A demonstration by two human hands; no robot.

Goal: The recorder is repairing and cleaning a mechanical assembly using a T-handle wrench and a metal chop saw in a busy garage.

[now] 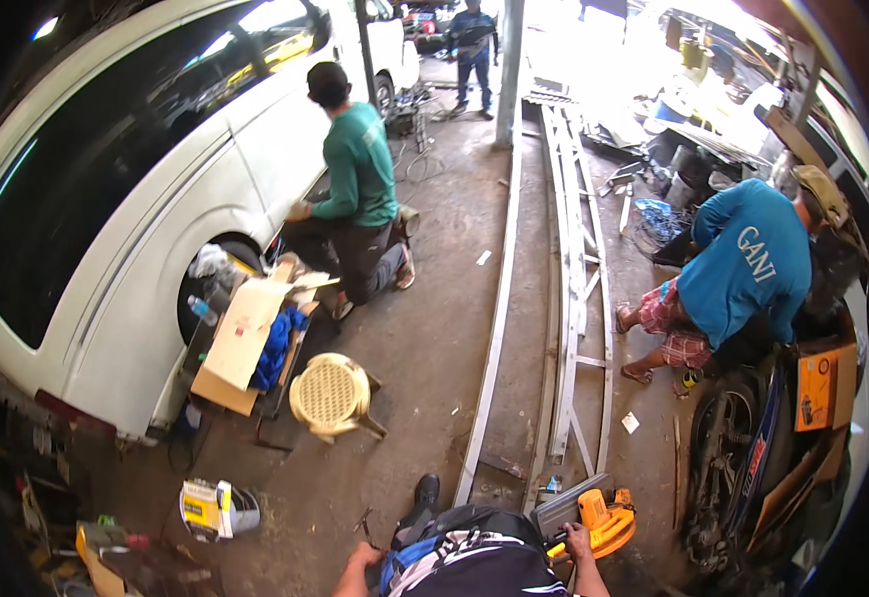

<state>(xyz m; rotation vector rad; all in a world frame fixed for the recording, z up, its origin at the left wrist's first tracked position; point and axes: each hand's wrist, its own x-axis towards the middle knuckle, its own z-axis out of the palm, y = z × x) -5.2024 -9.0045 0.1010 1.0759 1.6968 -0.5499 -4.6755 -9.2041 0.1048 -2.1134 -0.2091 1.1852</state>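
At the bottom, my left hand (363, 555) is closed beside my waist, with a thin dark tool (365, 525) rising from it; its exact type is unclear. My right hand (577, 538) is closed on a dark part of an orange-and-grey power saw (608, 519) at lower right. The saw lies by the near end of long metal rails (497, 338) and a ladder-like metal frame (589, 289). My shoe (427, 490) shows on the concrete floor.
A white van (96, 229) fills the left. Nearby are a kneeling person (350, 169), cardboard-topped cart (240, 338), plastic stool (328, 393) and bucket (217, 509). Another person (738, 269) bends beside motorcycle parts (728, 448) and boxes at right. Someone stands (472, 60) by a post (509, 70).
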